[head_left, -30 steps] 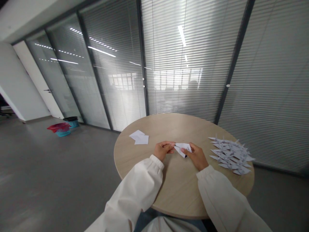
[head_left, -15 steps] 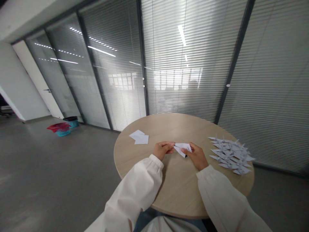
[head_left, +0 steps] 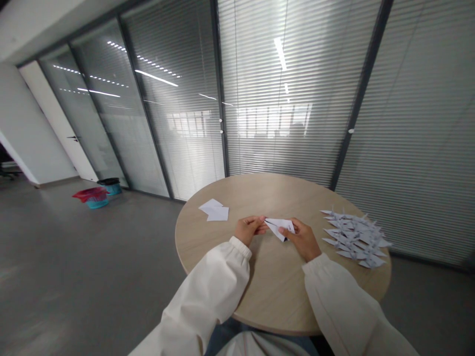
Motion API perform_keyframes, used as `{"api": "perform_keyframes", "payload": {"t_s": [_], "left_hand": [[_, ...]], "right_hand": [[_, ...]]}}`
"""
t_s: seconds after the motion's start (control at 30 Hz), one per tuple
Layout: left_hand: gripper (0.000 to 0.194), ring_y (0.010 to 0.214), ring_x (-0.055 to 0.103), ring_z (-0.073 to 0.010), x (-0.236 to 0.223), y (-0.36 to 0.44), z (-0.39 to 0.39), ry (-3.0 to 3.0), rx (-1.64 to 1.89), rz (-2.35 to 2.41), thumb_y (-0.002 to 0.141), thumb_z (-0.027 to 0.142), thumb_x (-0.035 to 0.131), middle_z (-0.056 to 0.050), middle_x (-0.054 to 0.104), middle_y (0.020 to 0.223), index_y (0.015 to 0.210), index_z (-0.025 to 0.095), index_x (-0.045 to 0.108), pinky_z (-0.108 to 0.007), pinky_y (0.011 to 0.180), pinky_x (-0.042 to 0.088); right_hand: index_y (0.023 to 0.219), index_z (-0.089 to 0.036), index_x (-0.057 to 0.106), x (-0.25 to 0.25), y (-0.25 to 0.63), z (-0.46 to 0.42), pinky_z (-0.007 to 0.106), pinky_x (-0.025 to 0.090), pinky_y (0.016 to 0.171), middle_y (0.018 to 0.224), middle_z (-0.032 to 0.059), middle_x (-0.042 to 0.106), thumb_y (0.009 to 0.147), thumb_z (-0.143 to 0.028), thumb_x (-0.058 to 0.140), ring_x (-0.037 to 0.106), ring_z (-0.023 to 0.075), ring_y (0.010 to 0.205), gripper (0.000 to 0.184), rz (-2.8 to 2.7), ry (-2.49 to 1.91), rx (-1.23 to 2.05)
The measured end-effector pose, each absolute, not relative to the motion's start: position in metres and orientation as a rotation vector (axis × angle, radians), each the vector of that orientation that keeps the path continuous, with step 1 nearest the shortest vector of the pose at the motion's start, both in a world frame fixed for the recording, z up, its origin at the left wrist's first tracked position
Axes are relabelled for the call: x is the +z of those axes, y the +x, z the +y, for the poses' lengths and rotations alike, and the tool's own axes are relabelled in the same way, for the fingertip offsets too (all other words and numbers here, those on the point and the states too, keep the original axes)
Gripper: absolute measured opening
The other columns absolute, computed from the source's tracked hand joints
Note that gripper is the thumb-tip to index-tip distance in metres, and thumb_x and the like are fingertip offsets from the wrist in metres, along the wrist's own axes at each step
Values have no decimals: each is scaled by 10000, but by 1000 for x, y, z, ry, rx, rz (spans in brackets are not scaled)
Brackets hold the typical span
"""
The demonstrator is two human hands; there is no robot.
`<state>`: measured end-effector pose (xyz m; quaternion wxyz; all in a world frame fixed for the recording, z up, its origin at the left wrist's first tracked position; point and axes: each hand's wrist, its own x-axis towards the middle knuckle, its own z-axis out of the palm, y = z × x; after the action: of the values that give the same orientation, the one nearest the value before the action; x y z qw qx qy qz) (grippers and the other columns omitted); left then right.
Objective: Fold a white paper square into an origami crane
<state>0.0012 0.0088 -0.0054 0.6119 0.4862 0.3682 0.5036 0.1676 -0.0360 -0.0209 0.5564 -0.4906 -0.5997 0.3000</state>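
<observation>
Between my two hands is a folded piece of white paper (head_left: 276, 227), held just above the round table, with a narrow point toward the left and some dark print near its right end. My left hand (head_left: 250, 230) pinches the pointed left tip with thumb and fingers. My right hand (head_left: 302, 240) grips the wider right end, its thumb lying on the near face and its other fingers mostly hidden behind the paper.
The round wooden table (head_left: 267, 190) stands against a glass partition (head_left: 289, 89) with blinds. Several folded paper cranes (head_left: 356, 240) are massed at its right. White paper sheets (head_left: 218, 213) lie at the left. Two bins (head_left: 97, 201) stand on the floor at far left.
My left thumb and fingers have slid slightly left along the paper, showing more of its pointed tip. My right hand keeps its grip in nearly the same spot.
</observation>
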Motion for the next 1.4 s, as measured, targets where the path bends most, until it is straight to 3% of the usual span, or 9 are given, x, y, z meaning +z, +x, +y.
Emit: {"api": "perform_keyframes", "payload": {"t_s": [0.33,0.77,1.07,1.4], "left_hand": [[386,600,622,-148,-2,2,5,1162,1185,850,506,447,718,-55,667,644,685,111,655,-234,553,501],[375,532,577,-113,-1,4,1,1221,1127,815,478,415,742,-38,642,595,659,94,670,-232,558,498],[378,477,542,-98,-1,5,1,1275,1191,847,469,430,741,-17,596,517,618,93,660,-232,529,499],[365,456,521,-84,-4,6,0,1292,1114,839,425,395,767,15,556,469,575,99,614,-227,526,488]], "right_hand": [[880,-154,579,-19,165,-38,276,473,646,815,44,659,656,-425,624,606,195,747,354,-1398,-1096,789],[892,-155,580,-19,165,-38,266,467,620,779,33,643,656,-455,618,590,185,712,384,-1440,-1118,809],[845,-145,586,-15,162,-40,219,417,523,666,10,583,653,-467,604,530,147,609,375,-1504,-1173,757],[868,-145,595,-17,163,-39,228,430,551,698,15,604,655,-413,610,541,152,634,343,-1500,-1178,727]]}}
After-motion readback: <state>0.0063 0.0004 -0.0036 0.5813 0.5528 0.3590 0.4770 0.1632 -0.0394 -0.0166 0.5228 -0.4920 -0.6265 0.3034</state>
